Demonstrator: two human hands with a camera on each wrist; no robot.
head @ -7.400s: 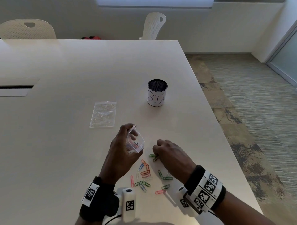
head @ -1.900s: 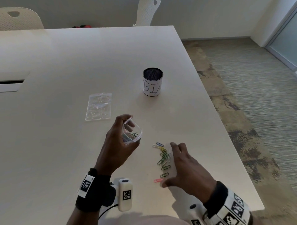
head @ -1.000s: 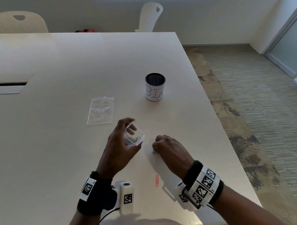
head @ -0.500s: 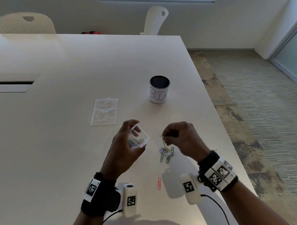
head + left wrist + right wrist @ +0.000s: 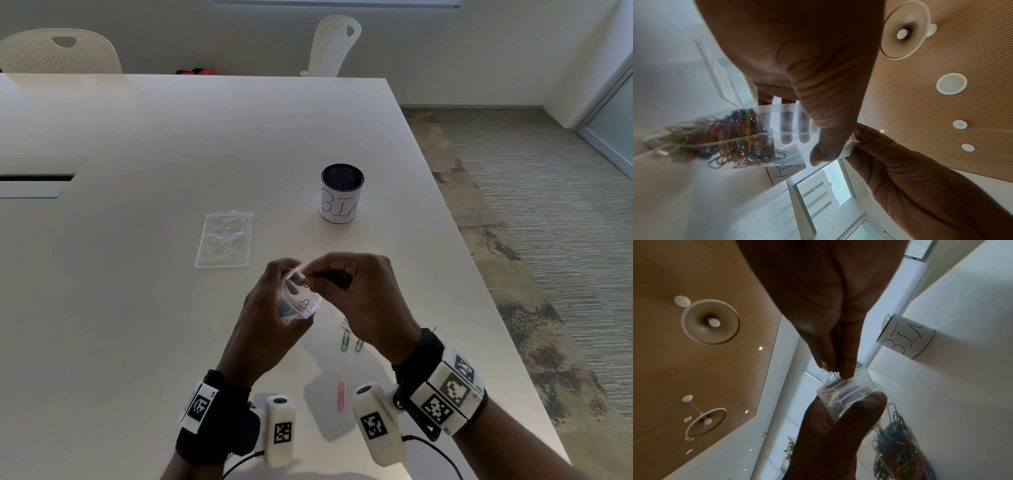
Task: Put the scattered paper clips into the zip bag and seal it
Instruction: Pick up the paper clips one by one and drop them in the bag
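We hold the little zip bag up in our left hand, fingers curled round it, near the cup marked BIN. Our right hand pinches a paper clip at the bag's open mouth (many bright clips lie inside). More paper clips lie on the worktop, nearer us than the cup.

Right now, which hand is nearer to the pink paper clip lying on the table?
Right. The right hand is raised at the zip bag's mouth, its wrist almost above the pink paper clip. The left hand holds the bag further to the left.
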